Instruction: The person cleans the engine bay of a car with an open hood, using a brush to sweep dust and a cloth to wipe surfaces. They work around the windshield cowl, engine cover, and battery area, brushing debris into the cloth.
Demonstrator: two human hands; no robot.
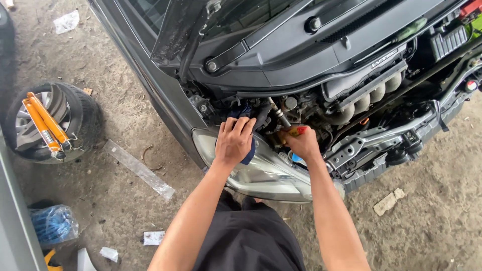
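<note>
Now the tool's tip is lost among engine parts; right hand (303,144) clamped on its yellow-red screwdriver handle (295,131), left hand (234,140) pressing a blue rag (247,111) above the headlight (261,173)

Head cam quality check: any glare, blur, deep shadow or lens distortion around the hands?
Head view: soft, even daylight, no hard shadows on the ground; mild glare on the headlight; the engine bay behind the left hand and right hand is dark, hiding detail; hands sharp, no motion blur; wide-angle bending shows at the edges, near the wheel.
</note>
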